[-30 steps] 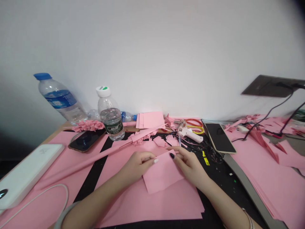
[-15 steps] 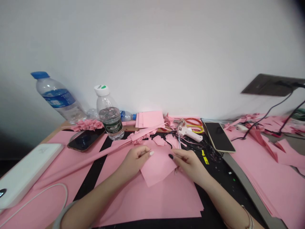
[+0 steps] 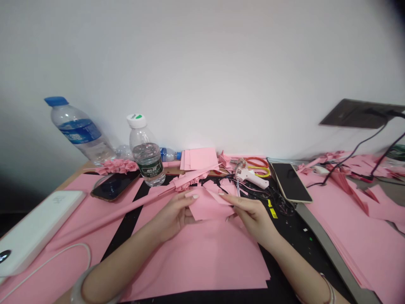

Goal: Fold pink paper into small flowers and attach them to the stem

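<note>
Over a large pink paper sheet (image 3: pixel 196 266), the left hand (image 3: pixel 172 217) and right hand (image 3: pixel 253 217) are pinching a folded pink paper piece (image 3: pixel 209 205) between their fingers, its long axis running left to right.

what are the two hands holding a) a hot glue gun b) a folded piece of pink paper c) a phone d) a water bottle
B: the left hand and right hand both pinch the folded piece of pink paper from either side, while the hot glue gun lies farther back on the desk.
</note>
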Demonstrator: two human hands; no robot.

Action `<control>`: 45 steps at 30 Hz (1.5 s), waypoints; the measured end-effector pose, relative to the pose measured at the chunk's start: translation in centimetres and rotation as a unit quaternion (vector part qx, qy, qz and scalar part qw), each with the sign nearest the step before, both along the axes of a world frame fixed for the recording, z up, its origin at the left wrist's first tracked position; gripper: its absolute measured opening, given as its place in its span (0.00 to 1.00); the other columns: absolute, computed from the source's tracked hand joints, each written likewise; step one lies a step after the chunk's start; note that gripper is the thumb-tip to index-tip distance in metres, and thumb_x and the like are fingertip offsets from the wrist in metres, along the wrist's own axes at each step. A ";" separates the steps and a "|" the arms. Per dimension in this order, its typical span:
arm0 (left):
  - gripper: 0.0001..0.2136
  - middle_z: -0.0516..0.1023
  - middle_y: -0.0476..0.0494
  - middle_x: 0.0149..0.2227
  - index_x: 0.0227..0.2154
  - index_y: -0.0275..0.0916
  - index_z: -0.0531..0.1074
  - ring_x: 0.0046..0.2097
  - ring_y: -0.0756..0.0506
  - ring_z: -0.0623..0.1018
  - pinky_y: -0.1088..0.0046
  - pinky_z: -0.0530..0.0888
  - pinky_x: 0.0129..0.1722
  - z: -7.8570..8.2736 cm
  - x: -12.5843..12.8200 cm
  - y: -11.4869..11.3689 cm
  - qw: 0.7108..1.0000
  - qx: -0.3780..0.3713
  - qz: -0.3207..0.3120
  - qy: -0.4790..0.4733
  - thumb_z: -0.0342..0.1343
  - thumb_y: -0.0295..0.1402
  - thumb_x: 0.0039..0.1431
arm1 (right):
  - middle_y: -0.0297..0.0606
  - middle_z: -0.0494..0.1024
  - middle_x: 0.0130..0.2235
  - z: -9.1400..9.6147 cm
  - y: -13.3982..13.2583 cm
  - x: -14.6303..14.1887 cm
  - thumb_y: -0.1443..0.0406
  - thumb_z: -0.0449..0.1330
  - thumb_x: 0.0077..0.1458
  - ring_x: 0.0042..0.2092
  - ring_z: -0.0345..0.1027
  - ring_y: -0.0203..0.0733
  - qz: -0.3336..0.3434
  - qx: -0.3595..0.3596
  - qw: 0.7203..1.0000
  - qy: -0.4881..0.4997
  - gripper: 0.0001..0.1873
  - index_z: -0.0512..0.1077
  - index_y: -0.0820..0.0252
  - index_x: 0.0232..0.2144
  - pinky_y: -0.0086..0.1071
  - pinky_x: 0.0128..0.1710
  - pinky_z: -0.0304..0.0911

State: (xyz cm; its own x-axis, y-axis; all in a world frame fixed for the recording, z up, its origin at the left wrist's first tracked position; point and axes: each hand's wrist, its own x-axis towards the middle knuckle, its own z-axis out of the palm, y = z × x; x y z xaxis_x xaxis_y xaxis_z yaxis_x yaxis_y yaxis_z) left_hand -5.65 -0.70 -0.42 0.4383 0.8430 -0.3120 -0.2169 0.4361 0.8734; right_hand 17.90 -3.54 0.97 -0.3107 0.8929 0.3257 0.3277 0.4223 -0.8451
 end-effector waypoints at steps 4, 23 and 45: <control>0.16 0.82 0.34 0.42 0.45 0.39 0.77 0.50 0.34 0.79 0.58 0.77 0.42 0.6 0.5 -0.4 0.996 -0.060 -0.046 -0.053 0.50 0.42 0.64 | 0.38 0.76 0.57 -0.3 0.0 0.0 0.75 0.50 0.63 0.58 0.72 0.48 -0.019 0.091 0.995 -0.048 0.26 0.74 0.49 0.56 0.43 0.52 0.74; 0.11 0.81 0.40 0.43 0.43 0.43 0.78 0.43 0.40 0.81 0.67 0.79 0.34 0.2 1.1 -0.7 0.995 -0.059 0.026 -0.080 0.60 0.39 0.59 | 0.37 0.66 0.64 -0.1 -0.3 0.3 0.82 0.46 0.57 0.64 0.61 0.42 0.086 0.160 0.968 -0.174 0.37 0.62 0.51 0.65 0.41 0.62 0.62; 0.23 0.83 0.44 0.43 0.48 0.41 0.77 0.45 0.41 0.80 0.71 0.78 0.38 -0.1 0.3 -0.3 0.999 0.002 -0.033 0.010 0.69 0.38 0.48 | 0.49 0.76 0.58 1.3 -0.6 0.2 0.72 0.53 0.57 0.58 0.72 0.52 0.085 0.049 0.989 -0.114 0.27 0.73 0.60 0.58 0.44 0.54 0.71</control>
State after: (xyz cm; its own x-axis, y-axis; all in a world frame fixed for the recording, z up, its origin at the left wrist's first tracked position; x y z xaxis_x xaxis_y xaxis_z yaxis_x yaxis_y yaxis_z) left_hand -5.38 -1.04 -0.52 0.4865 0.8136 -0.3182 -0.1708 0.4458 0.8787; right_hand 18.06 -4.11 2.29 -0.5283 0.7894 0.3126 0.4222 0.5637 -0.7099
